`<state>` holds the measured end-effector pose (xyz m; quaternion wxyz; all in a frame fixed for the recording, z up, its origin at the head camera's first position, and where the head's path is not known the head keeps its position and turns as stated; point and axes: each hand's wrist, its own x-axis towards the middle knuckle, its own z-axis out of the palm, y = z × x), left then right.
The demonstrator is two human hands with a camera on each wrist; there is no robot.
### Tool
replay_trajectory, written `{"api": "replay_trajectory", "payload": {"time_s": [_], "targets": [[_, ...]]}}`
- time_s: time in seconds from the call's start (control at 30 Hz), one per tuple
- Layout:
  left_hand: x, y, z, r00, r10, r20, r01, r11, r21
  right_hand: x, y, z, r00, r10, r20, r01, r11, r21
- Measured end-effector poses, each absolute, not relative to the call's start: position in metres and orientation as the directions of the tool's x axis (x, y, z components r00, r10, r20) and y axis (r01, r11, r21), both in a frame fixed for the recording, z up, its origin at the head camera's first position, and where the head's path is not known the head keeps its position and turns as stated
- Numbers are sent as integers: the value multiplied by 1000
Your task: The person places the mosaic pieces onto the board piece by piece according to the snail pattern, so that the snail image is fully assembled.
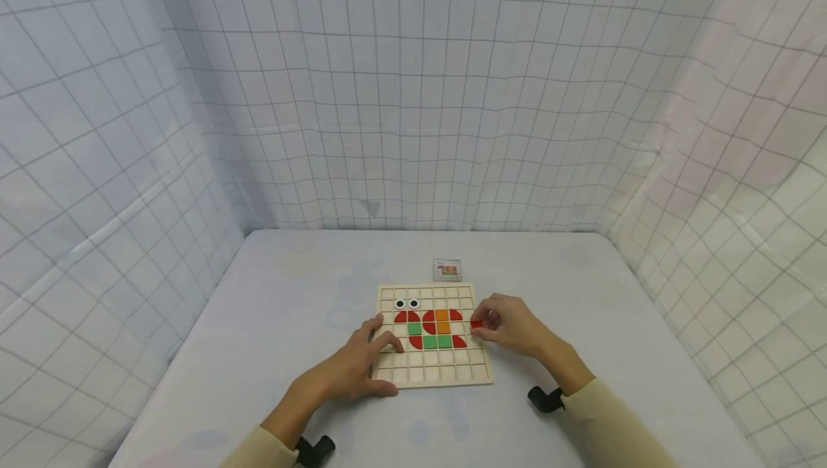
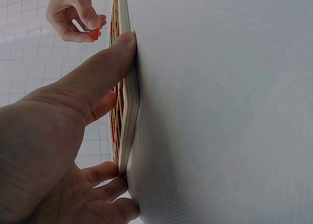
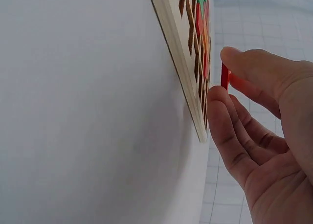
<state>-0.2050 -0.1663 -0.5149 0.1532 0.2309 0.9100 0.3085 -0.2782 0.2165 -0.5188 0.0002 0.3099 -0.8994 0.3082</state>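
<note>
A pale wooden grid board (image 1: 446, 373) lies on the white table, bearing red, orange and green tiles and two round eye pieces (image 1: 407, 303). My left hand (image 1: 352, 362) spans its near left corner. The thumb touches the near edge, the index finger reaches over the grid, and other fingers lie along the left edge. At the board's right edge, my right hand (image 1: 513, 324) pinches a small red tile (image 3: 224, 76) between thumb and fingers. In the right wrist view that tile is seen edge-on, held apart from the board.
Just beyond the board lies a small picture card (image 1: 447, 270) showing a coloured tile pattern. Gridded white curtains (image 1: 413, 95) enclose the white table (image 1: 284, 288) at the back and on both sides. A black wrist device (image 1: 545, 399) sits beside the right sleeve.
</note>
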Motion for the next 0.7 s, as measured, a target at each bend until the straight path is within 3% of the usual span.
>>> {"api": "replay_trajectory", "payload": {"time_s": [0.4,0.7], "targets": [[-205,-167,-517,-842,526,-119,342,692,636,-282,187,-524,-825,-543,155,-520,625,-582],[-206,-169,-518,-842,528,-115,347,691,634,-281,183,-523,-823,-540,175,-542,656,-524]]}}
